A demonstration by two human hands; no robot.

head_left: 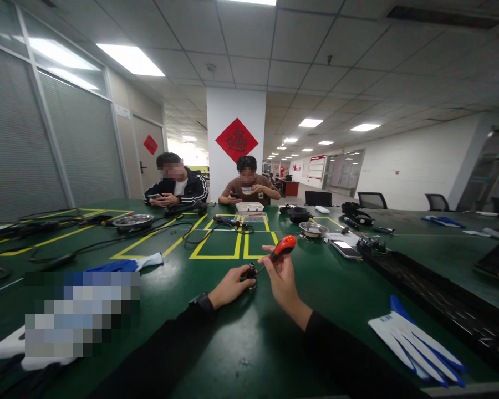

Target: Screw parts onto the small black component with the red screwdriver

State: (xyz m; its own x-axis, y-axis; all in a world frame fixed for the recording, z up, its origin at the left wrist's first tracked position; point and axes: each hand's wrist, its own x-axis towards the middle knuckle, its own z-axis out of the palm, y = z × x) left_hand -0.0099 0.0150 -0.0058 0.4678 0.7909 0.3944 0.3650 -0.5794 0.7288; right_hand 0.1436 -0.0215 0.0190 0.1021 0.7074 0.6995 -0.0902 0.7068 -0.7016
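My right hand point(281, 277) grips a screwdriver by its red and black handle point(283, 247), tilted so the shaft points down and left. The shaft's end reaches a small dark metal part point(251, 271); whether it sits in a screw is too small to tell. That part stands upright on the green table point(216, 338), pinched between the thumb and fingers of my left hand point(233, 285). A dark watch band circles my left wrist.
A white and blue work glove point(416, 343) lies at right beside a long black tray point(436, 299). A phone point(345, 249) and a metal bowl point(314, 230) stand farther back. Another metal bowl point(133, 221) and cables are at left. Two people sit across the table.
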